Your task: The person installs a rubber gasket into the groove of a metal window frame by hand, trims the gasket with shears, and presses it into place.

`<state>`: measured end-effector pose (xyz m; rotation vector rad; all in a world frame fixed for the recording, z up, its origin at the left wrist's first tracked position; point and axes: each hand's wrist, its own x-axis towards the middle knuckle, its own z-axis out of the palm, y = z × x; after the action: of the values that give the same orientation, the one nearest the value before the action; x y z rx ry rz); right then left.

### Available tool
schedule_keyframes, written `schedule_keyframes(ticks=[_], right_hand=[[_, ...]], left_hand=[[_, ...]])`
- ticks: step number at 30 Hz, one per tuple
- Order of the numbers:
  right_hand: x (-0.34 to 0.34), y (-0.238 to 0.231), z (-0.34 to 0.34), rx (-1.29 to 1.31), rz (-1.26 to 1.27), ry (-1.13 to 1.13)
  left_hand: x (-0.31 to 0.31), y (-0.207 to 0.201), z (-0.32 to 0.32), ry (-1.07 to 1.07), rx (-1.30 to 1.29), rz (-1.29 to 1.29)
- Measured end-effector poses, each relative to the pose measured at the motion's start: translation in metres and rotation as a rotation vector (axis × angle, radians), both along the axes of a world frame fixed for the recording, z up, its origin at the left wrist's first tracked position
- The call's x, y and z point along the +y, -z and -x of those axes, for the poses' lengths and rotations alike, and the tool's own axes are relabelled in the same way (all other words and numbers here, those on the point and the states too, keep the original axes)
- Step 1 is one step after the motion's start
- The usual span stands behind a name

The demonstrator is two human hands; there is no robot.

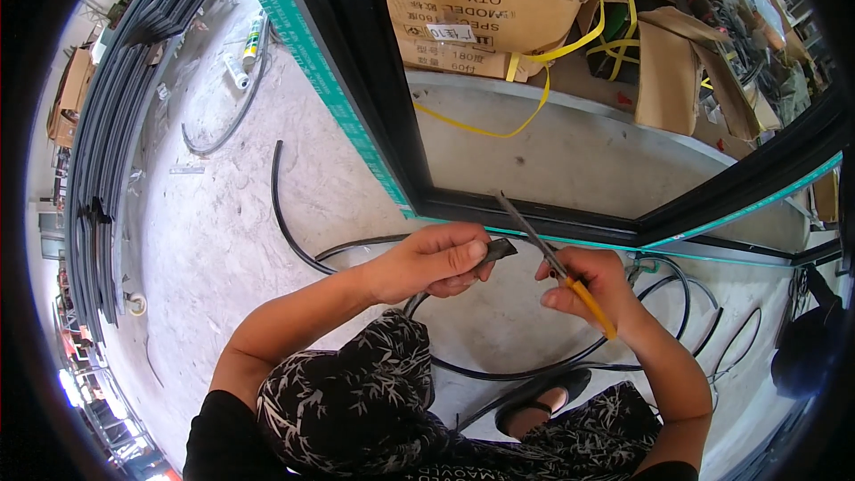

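Observation:
In my left hand (443,260), the thumb and fingers pinch the end of a black rubber sealing strip (502,249). Its cut tip sticks out toward the right. My right hand (595,281) grips scissors with orange handles (590,306). Their long metal blades (527,226) point up and to the left, apart from the strip, and look nearly closed. Just beyond both hands stands the lower corner of a black frame (396,147), with green protective film (312,62) along its outer side. Loops of black strip (534,376) lie on the floor below my hands.
Cardboard boxes (481,0) with yellow strapping (525,129) sit behind the frame. Long dark profiles (111,125) are stacked at the left. A sealant tube (253,43) and a white bottle (236,73) lie on the pale floor (205,240).

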<state>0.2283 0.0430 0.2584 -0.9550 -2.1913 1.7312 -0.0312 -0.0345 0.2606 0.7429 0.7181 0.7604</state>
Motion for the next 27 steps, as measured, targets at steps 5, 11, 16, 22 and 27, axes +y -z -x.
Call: schedule_keyframes(ticks=[5,11,16,22,27], right_hand=[[-0.007,0.047,0.000,-0.129,-0.150,0.158],[-0.065,0.120,-0.014,-0.581,-0.444,-0.030],[-0.075,0.143,-0.050,-0.657,-0.428,-0.189],[-0.052,0.145,-0.178,-0.907,-0.459,-0.208],[-0.049,0.163,-0.236,-1.032,-0.518,0.136]], left_hand=[[0.001,-0.002,0.003,-0.081,-0.137,0.111],[0.003,-0.003,0.008,-0.043,-0.343,0.206],[-0.004,-0.004,0.013,-0.042,-0.013,0.219],[-0.014,-0.002,0.026,0.237,0.517,0.192],[-0.042,-0.005,0.072,-0.387,0.556,0.237]])
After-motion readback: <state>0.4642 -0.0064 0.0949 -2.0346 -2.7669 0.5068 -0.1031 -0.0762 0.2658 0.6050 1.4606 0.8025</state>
